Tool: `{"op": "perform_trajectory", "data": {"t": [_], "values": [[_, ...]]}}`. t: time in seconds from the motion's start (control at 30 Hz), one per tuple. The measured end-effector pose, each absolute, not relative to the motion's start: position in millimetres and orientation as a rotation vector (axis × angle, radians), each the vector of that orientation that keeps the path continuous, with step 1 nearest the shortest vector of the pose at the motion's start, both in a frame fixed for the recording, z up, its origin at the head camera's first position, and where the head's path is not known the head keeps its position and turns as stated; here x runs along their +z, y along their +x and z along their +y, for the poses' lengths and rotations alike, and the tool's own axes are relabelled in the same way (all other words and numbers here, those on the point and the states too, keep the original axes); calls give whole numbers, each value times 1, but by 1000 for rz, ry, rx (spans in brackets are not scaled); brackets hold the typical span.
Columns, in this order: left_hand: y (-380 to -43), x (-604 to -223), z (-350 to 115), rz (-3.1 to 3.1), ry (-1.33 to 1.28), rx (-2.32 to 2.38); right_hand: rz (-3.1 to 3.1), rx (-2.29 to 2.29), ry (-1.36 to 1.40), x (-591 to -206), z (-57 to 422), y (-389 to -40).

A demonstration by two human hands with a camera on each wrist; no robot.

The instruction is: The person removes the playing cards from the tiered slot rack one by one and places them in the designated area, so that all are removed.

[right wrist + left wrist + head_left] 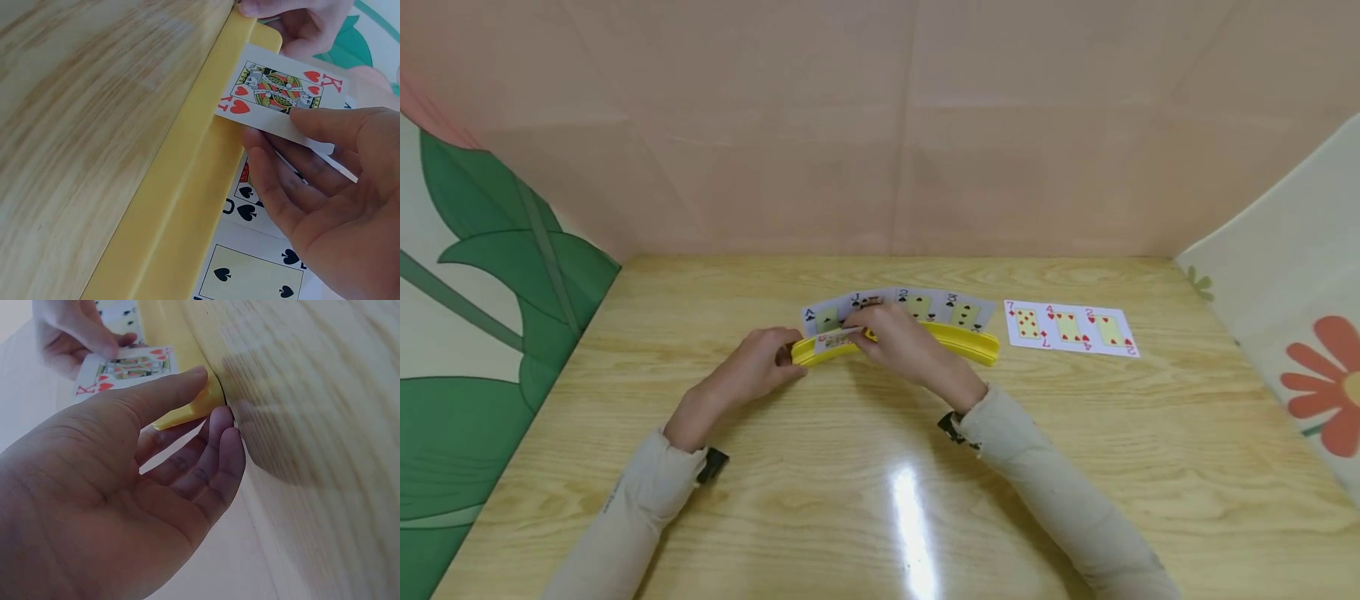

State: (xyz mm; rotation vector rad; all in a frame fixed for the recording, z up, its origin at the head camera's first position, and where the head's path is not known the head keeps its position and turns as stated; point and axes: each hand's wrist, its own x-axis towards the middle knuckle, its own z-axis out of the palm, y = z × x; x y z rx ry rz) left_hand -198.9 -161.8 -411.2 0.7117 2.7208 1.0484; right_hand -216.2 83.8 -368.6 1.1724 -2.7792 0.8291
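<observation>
A curved yellow card holder [962, 343] lies on the table with several spade cards [917, 305] standing in a fan along its back. My left hand [747, 364] grips the holder's left end, thumb on top and fingers curled around the tip. Between thumb and fingers, my right hand [898, 337] pinches a king of hearts [275, 87]. The king's lower edge is at the holder's front part near the left end, in front of the spades. In the left wrist view, the king [131, 367] shows just beyond the left thumb.
To the right of the holder, a seven of diamonds [1027, 323], a four of hearts [1067, 327] and a two of hearts [1110, 331] lie face up in an overlapping row. A pinkish cloth wall [895, 167] rises behind the wooden table [820, 483].
</observation>
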Motion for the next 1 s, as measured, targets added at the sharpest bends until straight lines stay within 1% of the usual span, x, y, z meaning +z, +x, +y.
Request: {"op": "perform_trajectory", "data": {"t": [0.47, 1.0], "values": [[-202, -414, -160, 2729, 716, 1033, -2767, 888, 1151, -371, 87, -218], [-200, -412, -160, 2764, 705, 987, -2711, 850, 1153, -362, 90, -218]]}}
